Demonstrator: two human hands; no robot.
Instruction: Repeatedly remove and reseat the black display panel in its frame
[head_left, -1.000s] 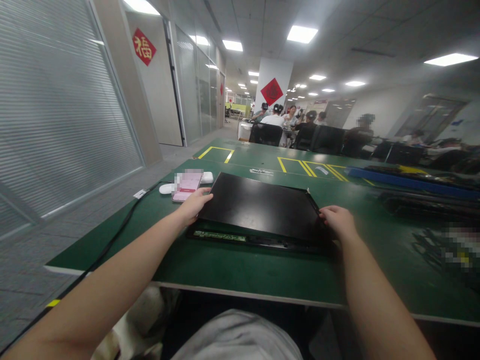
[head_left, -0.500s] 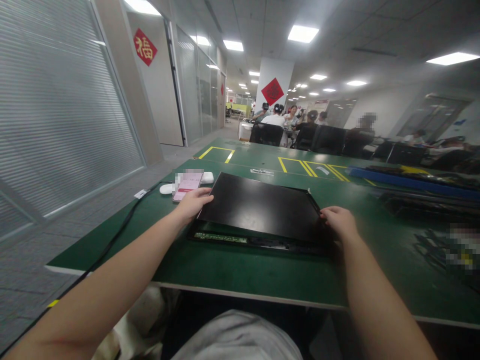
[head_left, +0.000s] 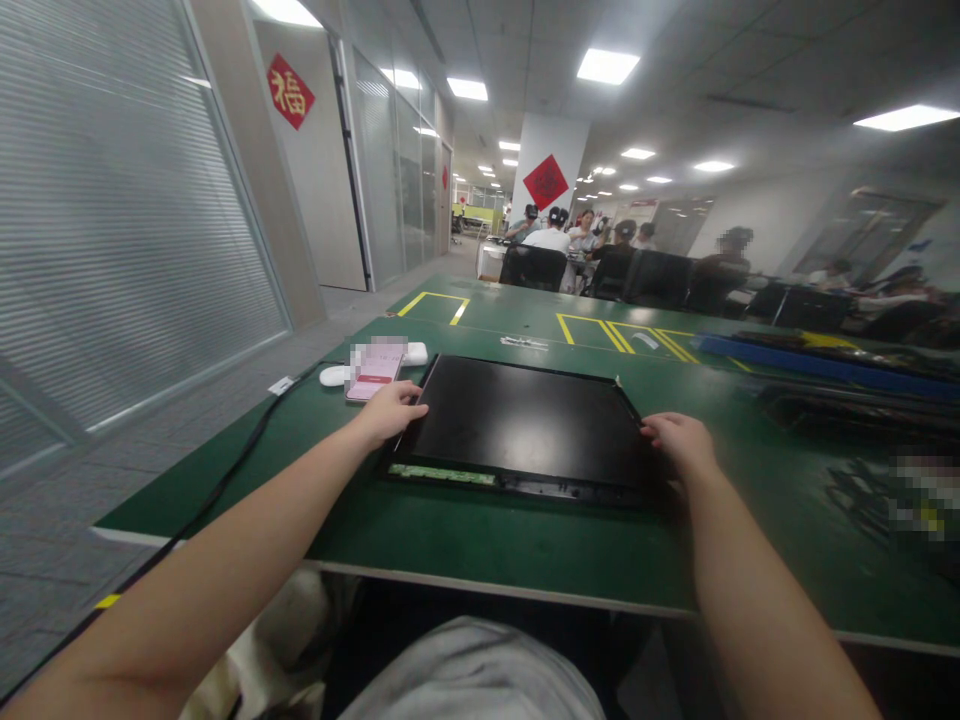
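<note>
A green worktop (head_left: 570, 555) spans the foreground, bearing a flat black display (head_left: 525, 410) near its front edge. The right hand (head_left: 679, 440) pinches the display's right edge in its grip; the left hand (head_left: 388, 412) touches the left edge, though whether its grip is closed cannot be told. A phone (head_left: 381, 368) lies just beyond the left hand; a green circuit strip (head_left: 442, 474) lines part of the display's near side.

The head-worn camera looks forward and down over the nearby table (head_left: 525, 545), perhaps hazy rightward.
</note>
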